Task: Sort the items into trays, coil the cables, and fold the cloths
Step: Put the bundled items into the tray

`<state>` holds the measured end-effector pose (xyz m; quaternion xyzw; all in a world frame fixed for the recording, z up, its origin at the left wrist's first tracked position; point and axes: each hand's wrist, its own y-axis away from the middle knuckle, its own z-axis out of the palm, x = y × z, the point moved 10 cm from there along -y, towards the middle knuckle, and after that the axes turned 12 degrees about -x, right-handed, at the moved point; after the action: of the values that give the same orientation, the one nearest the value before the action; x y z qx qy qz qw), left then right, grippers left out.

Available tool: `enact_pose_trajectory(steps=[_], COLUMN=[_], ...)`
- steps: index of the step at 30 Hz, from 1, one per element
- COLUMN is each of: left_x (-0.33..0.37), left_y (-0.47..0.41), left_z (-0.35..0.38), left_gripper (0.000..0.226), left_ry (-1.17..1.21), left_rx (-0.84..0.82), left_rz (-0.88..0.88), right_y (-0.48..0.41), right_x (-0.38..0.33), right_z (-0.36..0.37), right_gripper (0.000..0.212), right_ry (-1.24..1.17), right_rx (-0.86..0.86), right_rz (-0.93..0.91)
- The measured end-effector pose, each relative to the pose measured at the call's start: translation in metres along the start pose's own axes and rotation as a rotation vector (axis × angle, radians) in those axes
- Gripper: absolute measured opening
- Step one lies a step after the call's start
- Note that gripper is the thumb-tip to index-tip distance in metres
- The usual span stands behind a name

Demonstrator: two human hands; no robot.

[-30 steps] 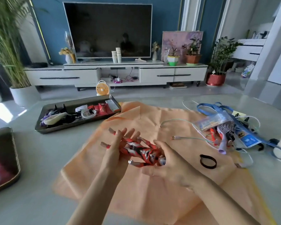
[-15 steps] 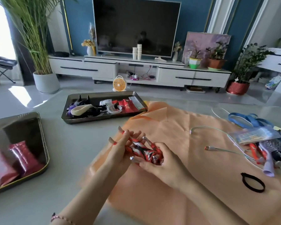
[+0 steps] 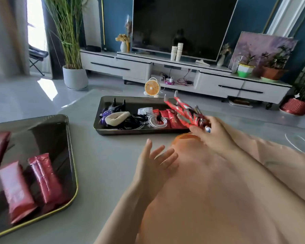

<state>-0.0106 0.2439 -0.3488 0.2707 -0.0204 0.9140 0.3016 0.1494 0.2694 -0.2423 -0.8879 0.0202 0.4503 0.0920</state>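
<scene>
My right hand (image 3: pixel 214 134) grips a bunch of red-and-silver toy figures (image 3: pixel 185 112) and holds them over the right end of the far dark tray (image 3: pixel 102 103). That tray holds red packets, a coiled white cable, a cream hair band, black bands and dark purple items. My left hand (image 3: pixel 154 162) hovers with fingers spread and nothing in it, at the left edge of the orange cloth (image 3: pixel 209 191). The near tray (image 3: pixel 72 173) at the left holds several red packets (image 3: pixel 46 178).
A white cable (image 3: pixel 292 142) lies at the right edge of the grey table (image 3: pixel 109 155). Beyond the table stand a small orange fan (image 3: pixel 152 87), a white TV cabinet and potted plants.
My right hand took the bunch of figures alone and carried it forward to the far tray. My left hand let go and opened. The view swung left, bringing the near tray into sight.
</scene>
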Motion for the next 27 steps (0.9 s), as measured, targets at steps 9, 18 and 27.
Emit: enact_pose_trajectory(steps=[9,18,27], left_x=[-0.010,-0.001,0.006], left_y=[-0.012,-0.007,0.012], left_z=[-0.007,-0.008,-0.012], left_gripper=[0.024,0.022,0.022], left_ry=[-0.122,-0.234,-0.354], left_rx=[-0.011,0.022,0.045], left_rz=[-0.050,-0.045,0.028], right_y=[-0.095,0.022,0.194], right_x=[0.036,0.030,0.079], right_z=[0.032,-0.008,-0.133], right_gripper=[0.063,0.038,0.021], right_ry=[0.669,0.521,0.223], right_rx=[0.115,0.115,0.243], right_rz=[0.460,0.210,0.224])
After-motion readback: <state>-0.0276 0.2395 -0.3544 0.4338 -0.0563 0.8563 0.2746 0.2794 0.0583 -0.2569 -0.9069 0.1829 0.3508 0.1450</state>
